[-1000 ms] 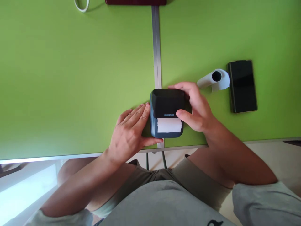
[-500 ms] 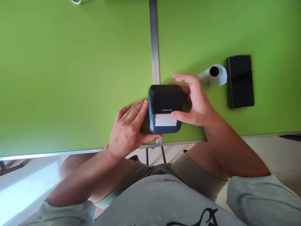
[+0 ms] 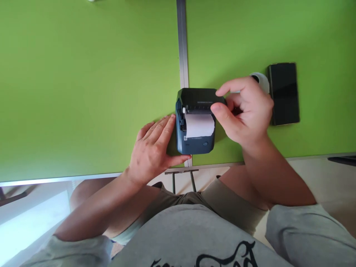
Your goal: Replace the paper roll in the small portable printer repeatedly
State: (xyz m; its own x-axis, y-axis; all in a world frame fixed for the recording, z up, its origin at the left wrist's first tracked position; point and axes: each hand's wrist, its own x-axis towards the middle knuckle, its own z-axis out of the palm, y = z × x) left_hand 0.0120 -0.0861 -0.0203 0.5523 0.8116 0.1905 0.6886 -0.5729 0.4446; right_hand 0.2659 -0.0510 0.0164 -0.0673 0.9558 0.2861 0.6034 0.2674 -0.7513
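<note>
A small dark blue label printer point(image 3: 196, 146) stands over the metal seam of the green table, near its front edge. Its black lid point(image 3: 198, 96) is tilted up, and white paper point(image 3: 199, 125) lies in the opening. My left hand point(image 3: 154, 148) rests along the printer's left side with its fingers stretched out and the thumb by the front corner. At the lid's right edge, my right hand point(image 3: 244, 107) has thumb and index finger bent around the corner of the lid.
A black phone-like device point(image 3: 284, 93) lies on the right of the green table point(image 3: 83, 92). Beside it a white paper roll point(image 3: 261, 81) is partly hidden by my right hand. A white object shows at the top left edge.
The printer's lid has swung up from closed, uncovering the paper and a power button. My right hand has moved right and now covers much of the roll. My left hand has stayed put.
</note>
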